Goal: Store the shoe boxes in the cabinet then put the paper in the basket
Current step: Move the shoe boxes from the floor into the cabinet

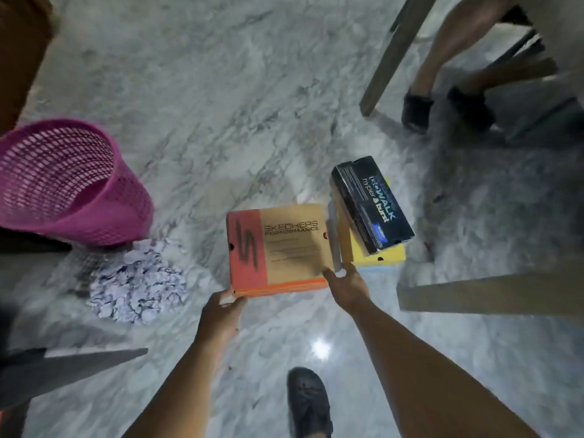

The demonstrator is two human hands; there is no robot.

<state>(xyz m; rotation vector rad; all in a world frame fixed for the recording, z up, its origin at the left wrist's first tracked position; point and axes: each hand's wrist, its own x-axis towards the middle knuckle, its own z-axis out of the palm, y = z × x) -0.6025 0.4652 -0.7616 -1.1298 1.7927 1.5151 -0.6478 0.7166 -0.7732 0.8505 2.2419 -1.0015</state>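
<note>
- Head view: the first step is in hand, since an orange box (279, 248) is being gripped by both hands low over the floor (221, 90).
- The left hand (222, 311) is clamped on the near left corner of that box, with the thumb on the edge.
- The right hand (347, 287) is pressed to the near right corner; the fingers are hidden under the box, so a full grip is only likely, not sure.
- The box lid is tan with a red strip on the left and a big dark "S" on it. The sides are orange. The lid looks shut and flat.
- A black box (373, 203) is seen just to the right, tilted on top of a yellow box (387, 256). These two are not touched by a hand.
- A heap of torn paper (136, 286) is seen on the floor to the left, just beside a pink basket (69, 181). The basket is leaning and looks empty as far as can be seen.
- No cabinet can be made out for sure.
- Next, the orange box must be kept level and carried to the cabinet. The other two boxes and the paper are still to be done.
</note>
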